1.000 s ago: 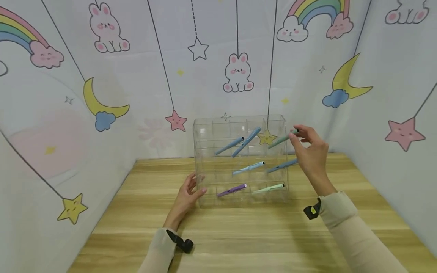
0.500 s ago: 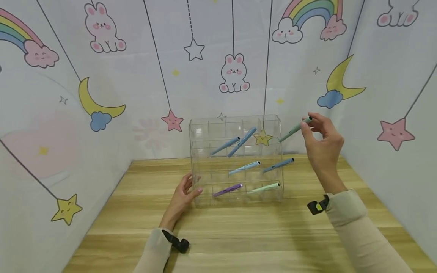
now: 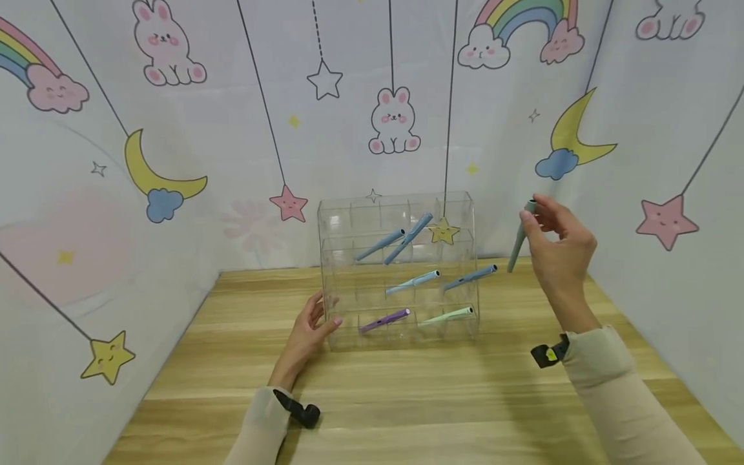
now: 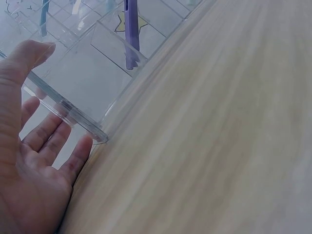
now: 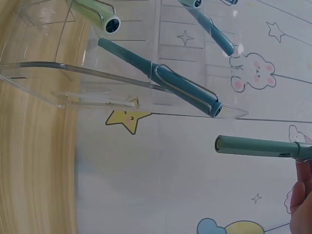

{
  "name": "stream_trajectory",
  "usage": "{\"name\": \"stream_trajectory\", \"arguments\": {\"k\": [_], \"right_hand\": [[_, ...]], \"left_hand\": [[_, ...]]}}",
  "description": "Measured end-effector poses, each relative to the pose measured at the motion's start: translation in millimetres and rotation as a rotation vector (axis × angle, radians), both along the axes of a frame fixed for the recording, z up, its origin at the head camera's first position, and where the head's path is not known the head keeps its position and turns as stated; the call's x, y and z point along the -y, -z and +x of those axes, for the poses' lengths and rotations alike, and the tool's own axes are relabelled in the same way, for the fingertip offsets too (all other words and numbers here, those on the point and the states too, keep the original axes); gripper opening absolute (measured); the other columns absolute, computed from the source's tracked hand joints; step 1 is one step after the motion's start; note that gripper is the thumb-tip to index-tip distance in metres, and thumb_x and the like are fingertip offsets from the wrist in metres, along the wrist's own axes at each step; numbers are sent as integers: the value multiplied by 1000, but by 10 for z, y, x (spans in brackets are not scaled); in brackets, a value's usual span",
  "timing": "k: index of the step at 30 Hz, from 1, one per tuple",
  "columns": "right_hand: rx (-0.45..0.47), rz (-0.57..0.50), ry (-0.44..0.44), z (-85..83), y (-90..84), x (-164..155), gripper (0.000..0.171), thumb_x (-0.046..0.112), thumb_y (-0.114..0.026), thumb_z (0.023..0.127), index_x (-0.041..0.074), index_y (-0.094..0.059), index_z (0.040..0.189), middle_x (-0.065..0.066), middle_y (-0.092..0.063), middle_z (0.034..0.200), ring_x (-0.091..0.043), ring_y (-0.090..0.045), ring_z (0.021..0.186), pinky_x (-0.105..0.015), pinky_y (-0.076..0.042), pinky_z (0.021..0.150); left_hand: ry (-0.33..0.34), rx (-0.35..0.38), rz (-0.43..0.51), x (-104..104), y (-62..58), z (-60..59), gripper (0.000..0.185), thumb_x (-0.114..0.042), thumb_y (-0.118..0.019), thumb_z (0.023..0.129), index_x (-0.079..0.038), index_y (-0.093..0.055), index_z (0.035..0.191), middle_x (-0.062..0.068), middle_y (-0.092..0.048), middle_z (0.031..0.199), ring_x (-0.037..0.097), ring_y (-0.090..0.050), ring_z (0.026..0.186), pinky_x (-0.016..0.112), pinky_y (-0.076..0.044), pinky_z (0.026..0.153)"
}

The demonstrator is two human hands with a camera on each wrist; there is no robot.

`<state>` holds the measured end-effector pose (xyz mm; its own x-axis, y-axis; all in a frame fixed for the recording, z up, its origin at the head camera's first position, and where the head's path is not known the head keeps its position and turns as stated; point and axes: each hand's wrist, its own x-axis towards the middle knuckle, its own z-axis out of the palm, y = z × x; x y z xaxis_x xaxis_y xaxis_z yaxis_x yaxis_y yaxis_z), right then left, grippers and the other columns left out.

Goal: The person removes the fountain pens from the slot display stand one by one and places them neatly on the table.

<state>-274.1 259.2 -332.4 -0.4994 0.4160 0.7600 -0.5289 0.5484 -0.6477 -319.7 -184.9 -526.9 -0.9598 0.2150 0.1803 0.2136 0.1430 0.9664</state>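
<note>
Head view, items listed by size. Desk (image 3: 407, 400): pale wood grain, walled on three sides by a cartoon backdrop (image 3: 174, 129) of rabbits, moons, stars and rainbows.

Clear organizer (image 3: 398, 268): transparent, divided into compartments in three stepped rows, standing near the desk's back edge, about midway along it. Your left hand (image 3: 308, 332) rests flat against its left end, fingers straight and relaxed, gripping nothing; the left wrist view shows the palm and fingers (image 4: 46, 139) lying along the organizer's lower corner (image 4: 92, 134).

Your right hand (image 3: 560, 248): raised beyond the organizer's right end, toward the desk's back right corner, pinching the upper end of a grey-green pen (image 3: 519, 239). That pen hangs nearly upright, clear of the organizer and off the desk. In the right wrist view it (image 5: 258, 146) shows free against the backdrop, with only a fingertip edge visible, so the exact grip is probably thumb and forefinger.

Pens housed in the organizer:
- top row, two blue pens (image 3: 401, 237), crossing near their upper ends;
- middle row, a light blue pen (image 3: 414, 281) and a darker blue pen (image 3: 471, 277), the latter jutting past the right end;
- bottom row, a purple pen (image 3: 385, 320) and a mint pen (image 3: 447, 316).

All lie tilted, caps toward the right.
</note>
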Motion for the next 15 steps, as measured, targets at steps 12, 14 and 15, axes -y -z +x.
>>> {"name": "stream_trajectory", "arguments": {"k": [12,14,15], "right_hand": [[79,-26,-3,22,231,-163,31,16,-81,96,15,-81,127,29,-71,99,11,-66,84,-10,-49,77],[108,-15,0,29,289,-184,31,16,-82,96,16,-81,127,25,-72,100,11,-66,84,-8,-49,76],[126,-8,1,35,320,-194,31,17,-82,96,16,-81,128,22,-73,101,12,-65,84,-7,-49,75]], "left_hand": [[10,4,16,1,-10,-49,79,-12,-73,101,-17,-32,168,15,-52,165,33,-41,159,61,-27,134],[15,7,20,5,7,-45,79,-12,-72,101,-16,-32,168,16,-51,166,34,-40,160,61,-25,134],[19,8,21,4,15,-37,79,-12,-72,102,-15,-31,169,16,-50,167,34,-39,161,62,-24,135]]}}
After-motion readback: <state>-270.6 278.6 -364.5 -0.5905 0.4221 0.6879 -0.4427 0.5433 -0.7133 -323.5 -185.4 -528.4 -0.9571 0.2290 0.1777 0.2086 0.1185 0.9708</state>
